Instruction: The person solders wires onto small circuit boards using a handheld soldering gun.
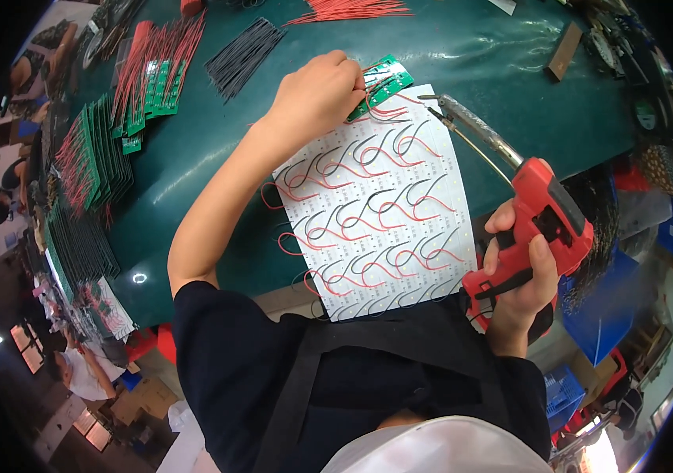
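In my right hand [527, 276] is a red soldering gun [543, 193]. Its metal barrel points up and left, and the tip is close to a green circuit board [390, 85] near the top edge of a white panel. My left hand [322, 93] is closed in a pinch at the board's left end, where thin wires come out by the fingertips; part of the board is hidden behind it. The white panel [387, 206] carries rows of small boards, with curved red and black wires along them. It spans from the table to my lap.
On the green table [194, 150] lie black wires [243, 57] and red wires [348, 9]. Green boards with red wires [159, 87] are stacked at left, near more boards [96, 158]. A brown block [565, 51] lies far right. Blue bins [604, 307] stand at right.
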{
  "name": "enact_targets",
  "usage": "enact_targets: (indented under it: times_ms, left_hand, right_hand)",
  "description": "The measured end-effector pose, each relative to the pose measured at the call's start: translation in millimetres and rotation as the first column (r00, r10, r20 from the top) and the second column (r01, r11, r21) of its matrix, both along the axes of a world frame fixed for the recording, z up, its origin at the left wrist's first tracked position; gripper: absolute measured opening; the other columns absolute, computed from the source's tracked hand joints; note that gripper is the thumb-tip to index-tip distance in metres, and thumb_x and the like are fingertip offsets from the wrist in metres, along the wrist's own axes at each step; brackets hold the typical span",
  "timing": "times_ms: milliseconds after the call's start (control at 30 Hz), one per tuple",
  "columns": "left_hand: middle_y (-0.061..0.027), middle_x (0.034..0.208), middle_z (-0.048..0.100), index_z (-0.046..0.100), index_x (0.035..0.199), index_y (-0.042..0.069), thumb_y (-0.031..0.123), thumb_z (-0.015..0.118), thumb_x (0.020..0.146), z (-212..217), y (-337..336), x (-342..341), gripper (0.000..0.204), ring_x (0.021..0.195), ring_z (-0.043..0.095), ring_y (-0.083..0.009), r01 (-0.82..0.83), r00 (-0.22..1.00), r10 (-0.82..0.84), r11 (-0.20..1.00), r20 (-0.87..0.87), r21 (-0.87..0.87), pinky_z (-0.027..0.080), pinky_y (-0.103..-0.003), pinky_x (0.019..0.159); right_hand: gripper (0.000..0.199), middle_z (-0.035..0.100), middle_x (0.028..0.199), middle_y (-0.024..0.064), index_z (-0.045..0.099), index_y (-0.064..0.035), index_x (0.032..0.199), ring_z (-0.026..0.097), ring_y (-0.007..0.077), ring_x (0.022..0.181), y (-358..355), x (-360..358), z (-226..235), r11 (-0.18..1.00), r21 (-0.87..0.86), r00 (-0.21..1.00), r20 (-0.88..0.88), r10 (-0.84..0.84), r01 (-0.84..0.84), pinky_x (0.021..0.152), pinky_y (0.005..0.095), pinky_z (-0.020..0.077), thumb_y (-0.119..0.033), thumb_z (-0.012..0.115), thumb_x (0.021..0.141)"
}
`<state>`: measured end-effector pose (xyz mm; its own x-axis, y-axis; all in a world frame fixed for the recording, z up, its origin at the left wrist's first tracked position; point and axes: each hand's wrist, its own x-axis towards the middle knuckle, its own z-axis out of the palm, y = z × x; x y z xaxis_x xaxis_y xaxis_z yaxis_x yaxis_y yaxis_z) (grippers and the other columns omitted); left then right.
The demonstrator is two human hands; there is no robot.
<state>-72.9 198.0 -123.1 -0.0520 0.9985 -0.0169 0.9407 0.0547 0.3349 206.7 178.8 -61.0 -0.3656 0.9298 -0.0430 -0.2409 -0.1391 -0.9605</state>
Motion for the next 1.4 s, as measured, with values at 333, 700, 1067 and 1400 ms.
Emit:
enact_targets:
  times_ms: [333, 700, 1067, 1400]
  left_hand:
    - [-0.0060, 0.082, 0.058, 0.063, 0.079, 0.007, 0.019, 0.061, 0.078, 6.6, 2.9, 3.6, 0.012, 0.074, 0.059, -0.0242, -0.034, 0.999, 0.035, 0.996, 0.006, -0.085, 0.048, -0.037, 0.065]
    - [-0.0074, 0.082, 0.059, 0.062, 0.076, 0.007, 0.018, 0.060, 0.076, -4.2, 6.7, 1.6, 0.011, 0.075, 0.060, -0.0265, -0.003, 0.992, 0.003, 1.000, 0.126, 0.000, 0.048, -0.038, 0.065]
    - [-0.0136, 0.078, 0.060, 0.058, 0.077, 0.007, 0.017, 0.057, 0.076, -4.9, 14.8, -4.9, 0.011, 0.072, 0.059, -0.0346, 0.134, 0.985, -0.115, 0.980, -0.128, 0.150, 0.048, -0.043, 0.060]
    - [-0.0058, 0.090, 0.064, 0.056, 0.113, 0.004, 0.009, 0.055, 0.088, 15.2, -48.0, -17.2, 0.025, 0.081, 0.060, -0.0117, 0.049, 0.774, 0.010, 0.996, 0.634, -0.076, 0.049, -0.026, 0.071]
  right_hand:
    - [0.058, 0.055, 0.088, 0.0172, 0.037, 0.0147, 0.123, 0.054, 0.0148, 0.071, 0.4, 0.3, -2.9, 0.999, -0.045, 1.000, -0.001, 0.007, -0.007, 0.041, 0.0195, 0.0434, -0.027, 0.050, 0.086]
    - [0.057, 0.055, 0.087, 0.0165, 0.040, 0.0133, 0.123, 0.053, 0.0138, 0.064, -1.9, 1.2, -1.2, 0.999, -0.036, 0.999, 0.038, -0.019, 0.020, 0.041, 0.0190, 0.0421, -0.028, 0.050, 0.085]
    - [0.058, 0.056, 0.086, 0.0164, 0.039, 0.0131, 0.124, 0.054, 0.0149, 0.065, -4.2, 1.7, 2.1, 0.997, -0.050, 0.998, 0.037, -0.052, 0.053, 0.042, 0.0199, 0.0427, -0.028, 0.051, 0.084]
    - [0.059, 0.057, 0.087, 0.0163, 0.042, 0.0122, 0.123, 0.056, 0.0163, 0.072, -2.0, 2.7, -9.4, 0.997, -0.070, 0.998, 0.054, 0.044, -0.040, 0.042, 0.0208, 0.0447, -0.029, 0.053, 0.082]
